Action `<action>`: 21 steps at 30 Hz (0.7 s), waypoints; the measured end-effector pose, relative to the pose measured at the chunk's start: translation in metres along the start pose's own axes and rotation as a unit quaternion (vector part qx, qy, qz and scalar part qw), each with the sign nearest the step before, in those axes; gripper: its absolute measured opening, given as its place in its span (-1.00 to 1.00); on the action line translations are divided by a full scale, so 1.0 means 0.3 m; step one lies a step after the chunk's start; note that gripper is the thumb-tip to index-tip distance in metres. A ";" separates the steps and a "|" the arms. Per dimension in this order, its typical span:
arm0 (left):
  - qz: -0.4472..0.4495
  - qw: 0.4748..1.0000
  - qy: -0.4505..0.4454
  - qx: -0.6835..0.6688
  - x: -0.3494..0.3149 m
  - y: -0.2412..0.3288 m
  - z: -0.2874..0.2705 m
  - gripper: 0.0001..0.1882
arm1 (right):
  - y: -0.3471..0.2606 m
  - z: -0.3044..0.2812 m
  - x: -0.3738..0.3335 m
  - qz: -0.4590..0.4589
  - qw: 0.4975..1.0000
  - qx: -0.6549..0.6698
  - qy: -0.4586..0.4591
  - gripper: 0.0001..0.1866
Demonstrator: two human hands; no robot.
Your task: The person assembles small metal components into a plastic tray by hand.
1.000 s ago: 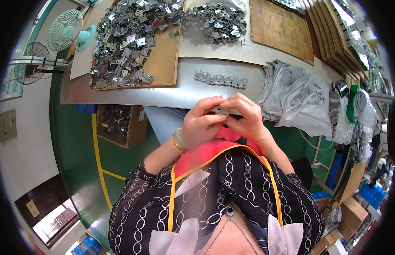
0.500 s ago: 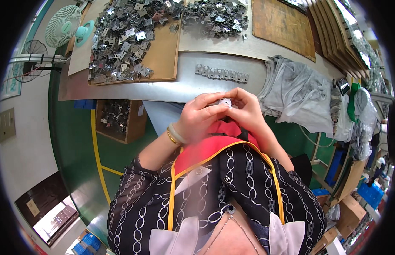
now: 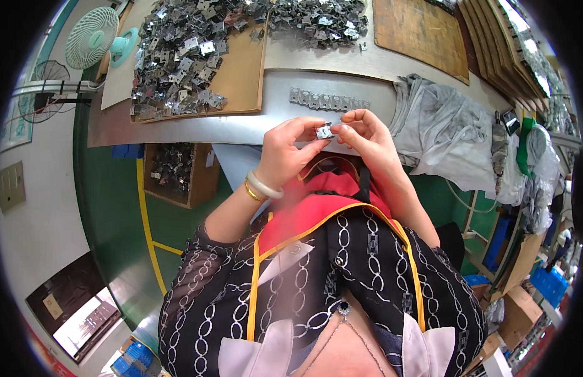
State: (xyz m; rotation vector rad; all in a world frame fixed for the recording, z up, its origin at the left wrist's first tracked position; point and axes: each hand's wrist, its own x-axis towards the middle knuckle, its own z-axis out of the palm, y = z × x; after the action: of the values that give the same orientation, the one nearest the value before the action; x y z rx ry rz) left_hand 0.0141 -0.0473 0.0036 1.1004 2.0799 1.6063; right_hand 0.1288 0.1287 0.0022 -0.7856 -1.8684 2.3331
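Observation:
Over the front edge of the metal-topped table, my left hand pinches a small shiny metal bracket between thumb and fingertips. My right hand is beside it, thumb and fingers curled close together at the bracket's right side. Whether those fingers grip a tiny part is too small to tell. Just beyond both hands, a row of several similar metal brackets lies side by side on the metal tabletop.
Heaped loose metal pieces fill a cardboard tray at the left; another heap lies farther back. Grey cloth is bunched at the right near stacked boards. A fan stands far left; a box of parts sits below.
My hands have risen slightly toward the row and moved a little apart. The bracket, mostly covered by fingers before, now shows at my left fingertips.

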 end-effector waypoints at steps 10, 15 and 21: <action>0.067 0.997 -0.009 0.038 -0.010 -0.027 0.030 -0.67 | 0.012 0.012 0.011 0.041 0.997 -0.039 0.050 -0.63; 0.124 0.990 0.001 0.073 -0.001 -0.015 0.039 -0.68 | 0.032 0.033 0.009 0.015 0.997 0.025 0.068 -0.64; 0.134 0.988 0.019 0.070 -0.005 -0.011 0.055 -0.67 | 0.086 0.043 0.017 -0.069 0.994 0.021 0.081 -0.67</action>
State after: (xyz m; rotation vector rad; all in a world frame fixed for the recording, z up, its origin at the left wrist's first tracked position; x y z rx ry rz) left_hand 0.0243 -0.0373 -0.0053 1.4633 2.1744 1.6273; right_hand 0.1259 0.1120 -0.0216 -0.7875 -1.7422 2.1506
